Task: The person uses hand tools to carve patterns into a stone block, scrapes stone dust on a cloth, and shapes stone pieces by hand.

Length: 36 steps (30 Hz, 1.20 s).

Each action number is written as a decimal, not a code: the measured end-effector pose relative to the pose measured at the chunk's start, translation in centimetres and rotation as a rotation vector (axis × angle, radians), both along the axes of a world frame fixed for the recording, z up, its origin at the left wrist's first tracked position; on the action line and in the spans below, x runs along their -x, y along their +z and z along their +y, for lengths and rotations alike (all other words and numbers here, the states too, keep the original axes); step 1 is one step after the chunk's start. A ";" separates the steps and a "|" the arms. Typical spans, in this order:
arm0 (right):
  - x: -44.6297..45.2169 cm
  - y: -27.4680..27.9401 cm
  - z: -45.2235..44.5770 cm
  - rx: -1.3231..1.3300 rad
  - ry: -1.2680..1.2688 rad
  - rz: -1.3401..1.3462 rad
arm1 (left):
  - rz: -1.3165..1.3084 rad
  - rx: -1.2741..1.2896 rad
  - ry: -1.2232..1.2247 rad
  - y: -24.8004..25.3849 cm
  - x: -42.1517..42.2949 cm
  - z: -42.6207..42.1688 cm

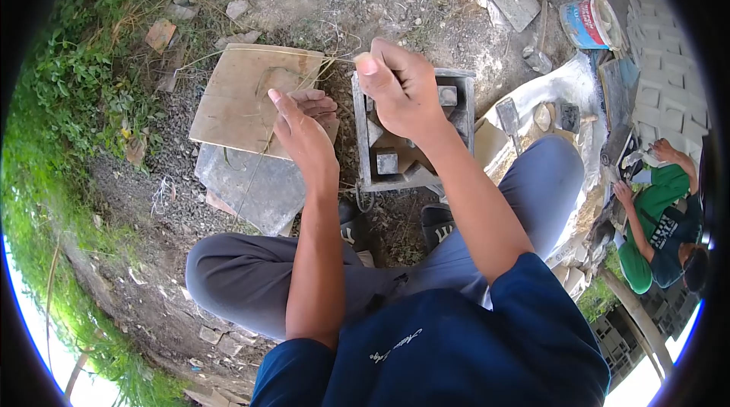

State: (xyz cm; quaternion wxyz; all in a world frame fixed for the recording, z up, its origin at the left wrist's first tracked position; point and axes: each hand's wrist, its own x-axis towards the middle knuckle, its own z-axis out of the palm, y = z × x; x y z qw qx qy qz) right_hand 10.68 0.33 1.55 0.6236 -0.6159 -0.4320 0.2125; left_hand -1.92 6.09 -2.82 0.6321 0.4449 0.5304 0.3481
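Note:
My right hand point(399, 87) is closed in a pinch above a wooden box frame point(469, 129). Thin grass stalks point(328, 65) run out leftward from its thumb and fingers. Inside the frame are several grey square blocks point(387, 162), partly hidden by my hand and forearm. My left hand point(306, 125) is held open, thumb apart from the fingers, over a thin tan board point(236, 95). Whether it touches a stalk, I cannot tell. The board lies partly on a grey flat slab point(251, 182).
A trowel point(508, 119) and stones lie on a pale sheet point(559, 87) at right. Beyond stands a paint bucket point(589, 24). Another person in green and black point(661, 224) sits at far right, near stacked blocks point(677, 65). Green plants point(68, 87) grow at left.

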 end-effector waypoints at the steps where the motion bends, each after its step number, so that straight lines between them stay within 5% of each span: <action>1: -0.3 0.1 -0.3 -0.009 -0.004 -0.012 | -0.002 -0.016 -0.004 0.0 -0.2 0.2; 17: 0.4 -0.3 -1.0 -0.044 -0.048 -0.126 | -0.039 -0.089 -0.032 1.0 0.5 -0.9; 19: 0.1 0.8 -1.2 -0.003 -0.025 0.116 | -0.017 -0.051 -0.022 1.3 0.3 -1.0; 23: 2.3 2.3 -2.1 -0.147 0.026 -0.031 | -0.053 -0.038 -0.007 1.1 1.1 -1.4; 32: 2.4 1.9 -3.1 -0.021 0.074 0.077 | -0.057 -0.077 -0.009 1.9 0.6 -1.2; 36: 3.4 1.9 -4.0 -0.057 0.165 -0.125 | -0.028 -0.082 -0.029 1.8 0.4 -0.7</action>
